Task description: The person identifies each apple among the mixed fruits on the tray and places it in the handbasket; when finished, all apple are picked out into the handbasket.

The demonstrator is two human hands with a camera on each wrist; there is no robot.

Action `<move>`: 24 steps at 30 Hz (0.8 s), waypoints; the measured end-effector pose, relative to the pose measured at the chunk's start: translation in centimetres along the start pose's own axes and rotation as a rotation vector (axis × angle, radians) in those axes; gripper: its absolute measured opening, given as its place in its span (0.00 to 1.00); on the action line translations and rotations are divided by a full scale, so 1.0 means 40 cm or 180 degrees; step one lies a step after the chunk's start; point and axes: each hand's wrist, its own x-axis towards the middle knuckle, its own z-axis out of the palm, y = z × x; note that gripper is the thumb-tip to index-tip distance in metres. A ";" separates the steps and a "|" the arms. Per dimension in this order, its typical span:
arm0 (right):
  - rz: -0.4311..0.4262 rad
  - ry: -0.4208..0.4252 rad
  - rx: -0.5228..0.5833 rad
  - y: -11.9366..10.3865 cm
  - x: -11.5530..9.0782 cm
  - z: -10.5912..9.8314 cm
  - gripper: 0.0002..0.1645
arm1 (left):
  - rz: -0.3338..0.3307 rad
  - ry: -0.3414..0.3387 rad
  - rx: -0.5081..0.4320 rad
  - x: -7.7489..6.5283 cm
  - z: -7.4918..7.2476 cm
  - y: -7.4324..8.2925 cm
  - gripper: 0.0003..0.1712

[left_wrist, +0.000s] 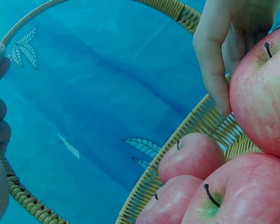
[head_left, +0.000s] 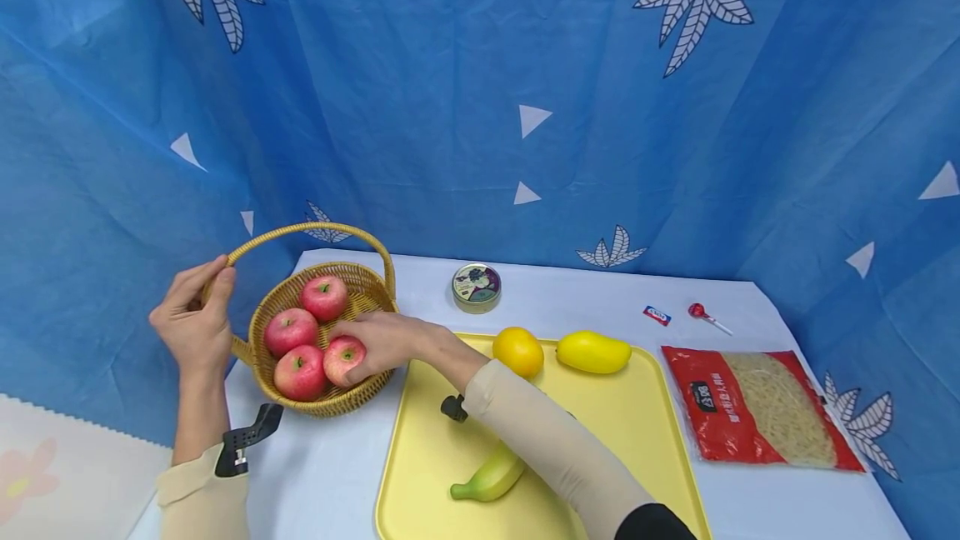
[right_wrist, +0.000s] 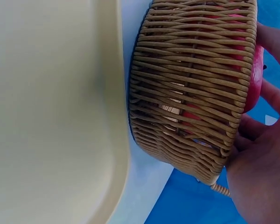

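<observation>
My left hand [head_left: 197,315] grips the side of the arched handle [head_left: 330,227] of a yellow-brown wicker basket [head_left: 333,408]. Several red apples lie in the basket, among them one apple [head_left: 291,332] at its left side and another [head_left: 324,297] toward the back. On the right, my right hand [head_left: 390,342] reaches over the rim and holds an apple [head_left: 342,359] with the thumb on its near side and the fingers beyond it. The left wrist view shows those fingers against the apple [left_wrist: 263,98]. From the right wrist view, the woven wall [right_wrist: 191,70] hides much of the fruit.
Right of the basket lies a yellow tray [head_left: 420,432] with an orange [head_left: 518,352], a mango [head_left: 593,352] and a banana [head_left: 489,477], partly under my right arm. Beyond stand a round tin [head_left: 476,287], a small wrapped candy [head_left: 657,315], a lollipop [head_left: 697,311] and a red noodle bag [head_left: 757,407].
</observation>
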 end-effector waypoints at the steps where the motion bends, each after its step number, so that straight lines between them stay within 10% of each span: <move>1: 0.0016 -0.0002 0.0002 0.000 0.001 0.001 0.39 | 0.0004 0.0001 0.0006 0.001 -0.001 -0.003 0.10; 24: 0.0076 0.0047 -0.0068 -0.017 0.029 0.025 0.39 | -0.0008 -0.0006 0.0081 0.004 -0.013 -0.024 0.11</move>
